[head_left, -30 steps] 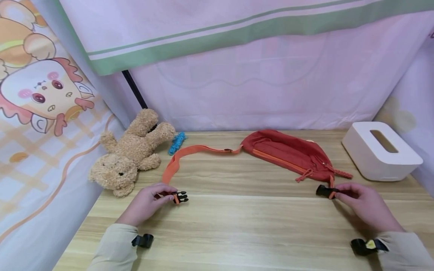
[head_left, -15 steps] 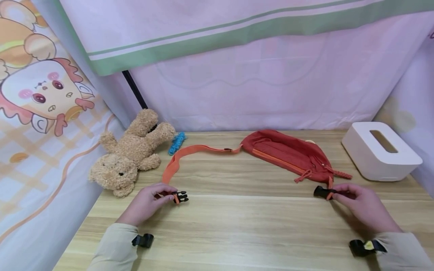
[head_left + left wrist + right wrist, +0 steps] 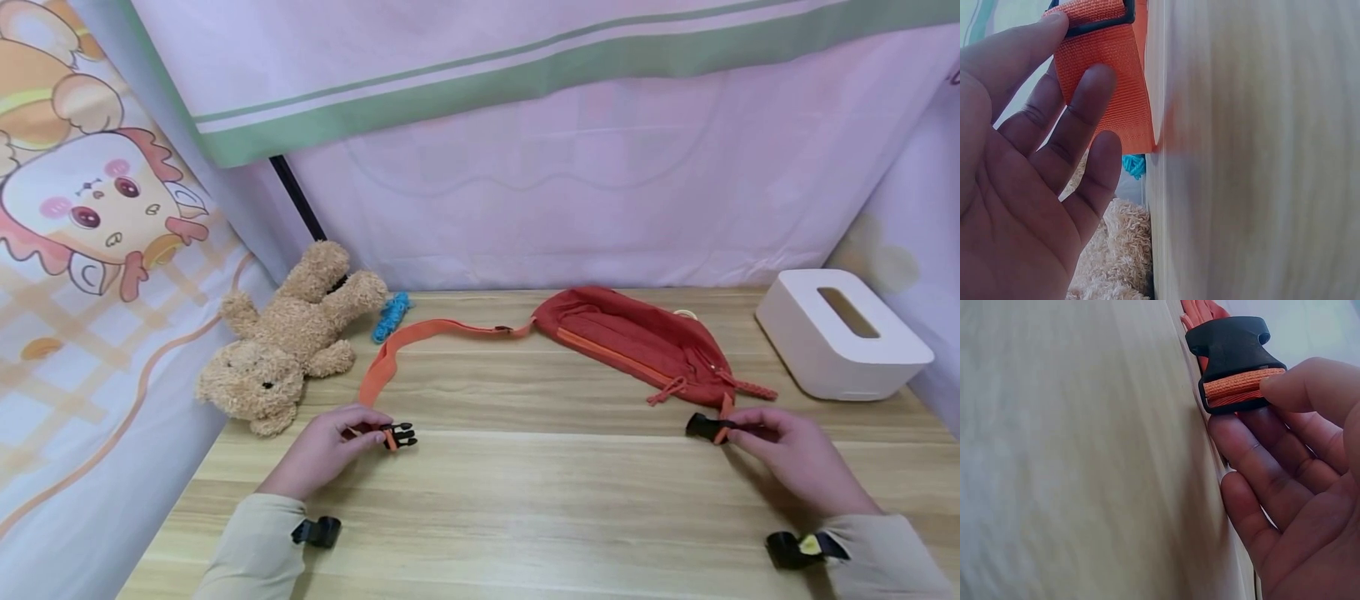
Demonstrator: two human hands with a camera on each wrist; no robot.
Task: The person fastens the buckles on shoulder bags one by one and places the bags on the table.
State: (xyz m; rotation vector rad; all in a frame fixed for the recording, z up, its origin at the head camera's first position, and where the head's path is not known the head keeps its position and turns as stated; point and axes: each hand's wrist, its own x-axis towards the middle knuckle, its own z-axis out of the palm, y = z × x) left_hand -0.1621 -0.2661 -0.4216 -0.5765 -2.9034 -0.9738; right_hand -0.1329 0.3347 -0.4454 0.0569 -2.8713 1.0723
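A red waist bag (image 3: 630,337) lies at the back of the table, its orange strap (image 3: 420,331) stretching out to the left. At the strap's end my left hand (image 3: 333,442) pinches the pronged black buckle half (image 3: 401,436), prongs pointing right. In the left wrist view, thumb and fingers hold the orange webbing (image 3: 1110,94) by its black frame. My right hand (image 3: 798,450) pinches the black socket half of the buckle (image 3: 1229,356) beside the bag's right end, thumb on the webbing and fingers beneath. The socket's mouth faces left, well apart from the prongs.
A teddy bear (image 3: 288,342) lies on its back at the left, with a blue bundle of cord (image 3: 392,317) by its foot. A white tissue box (image 3: 847,333) stands at the right. Curtains (image 3: 562,183) close off the back of the wooden table (image 3: 540,508).
My right hand has shifted slightly left with the socket half, and the bag's right end and zip pulls have moved a little with it. My left hand stays in place.
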